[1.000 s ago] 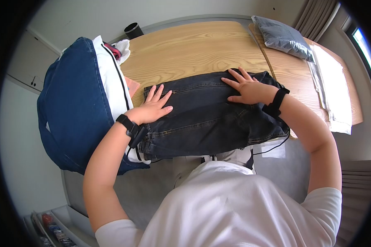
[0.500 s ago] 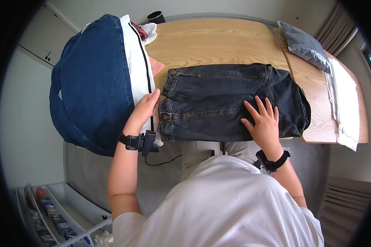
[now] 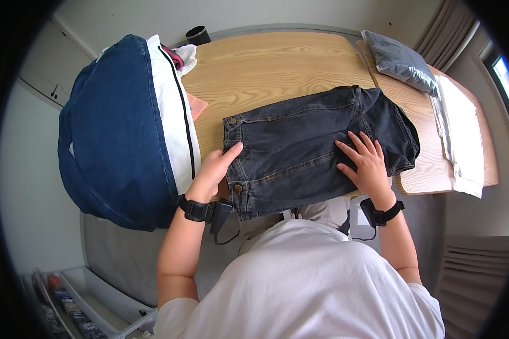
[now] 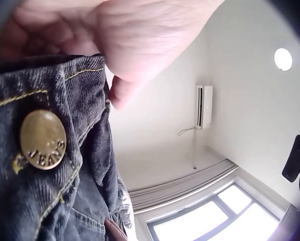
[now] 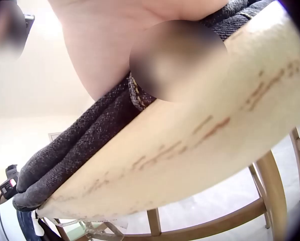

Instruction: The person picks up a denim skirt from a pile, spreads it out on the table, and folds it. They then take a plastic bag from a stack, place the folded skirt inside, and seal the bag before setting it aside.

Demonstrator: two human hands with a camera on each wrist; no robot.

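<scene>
A dark denim garment (image 3: pixel 300 141) lies folded on the table, slightly slanted, its two buttoned ends towards the left. My left hand (image 3: pixel 212 172) grips its left edge between the two buttons, thumb on top and the other fingers mostly hidden beneath. In the left wrist view, that hand (image 4: pixel 135 40) is at the denim edge, above a brass button (image 4: pixel 43 139) marked JEANS. My right hand (image 3: pixel 369 169) rests on the garment's near right part with fingers spread. The right wrist view shows this hand (image 5: pixel 115 40) over the denim (image 5: pixel 89 135) at the table's edge.
A large blue denim and white heap (image 3: pixel 113 135) stands at the left, beside an orange piece (image 3: pixel 197 106). On the right are a grey plastic-wrapped packet (image 3: pixel 400 63) and white sheets (image 3: pixel 461 135). A black bin (image 3: pixel 198 35) stands behind the table (image 3: pixel 277 62).
Both hands first lay spread on the garment; the left moved to its left edge and now grips it. My right hand came nearer my body. The garment's left end has swung towards me since the middle frame.
</scene>
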